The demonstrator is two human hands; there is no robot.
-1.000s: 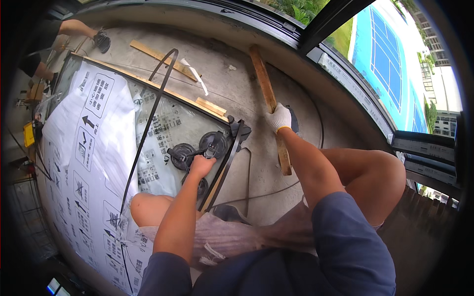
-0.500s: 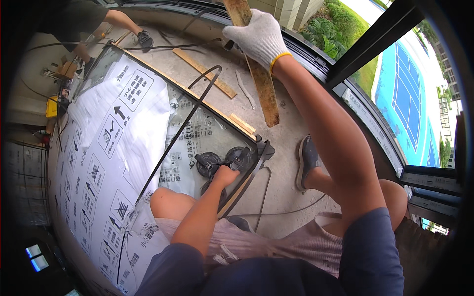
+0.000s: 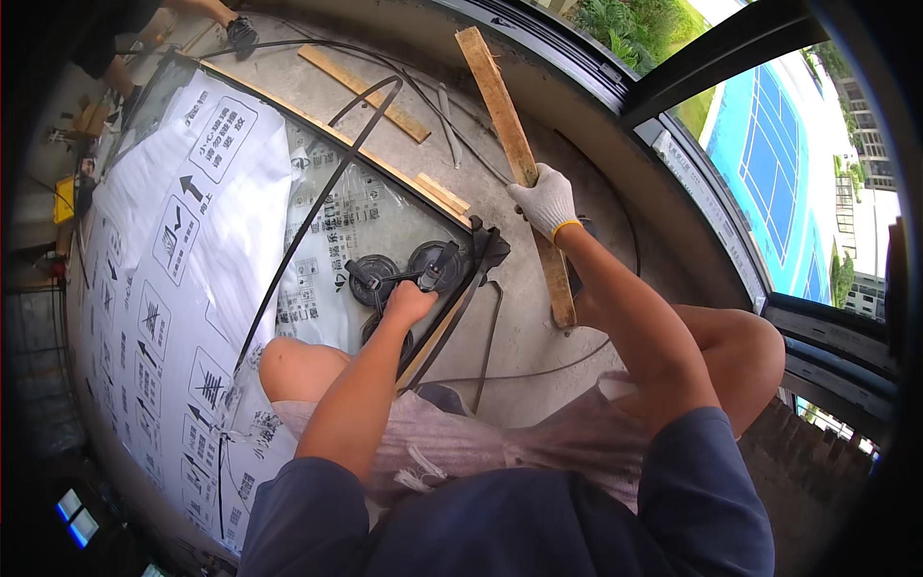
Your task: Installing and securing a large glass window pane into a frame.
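While the bare left hand [image 3: 411, 302] grasps the black suction lifter [image 3: 371, 281] near one corner of the partly wrapped panel [image 3: 409, 223], the white-gloved right hand [image 3: 546, 199] clasps a wooden plank [image 3: 496, 101] around its middle, slanting just beside that corner; whether its lower end touches the floor [image 3: 529, 322], I can't tell.

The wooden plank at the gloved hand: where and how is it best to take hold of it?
Probably near its middle, from the right, where the gloved right hand grips: the plank is long and narrow, so a central hold should balance it.
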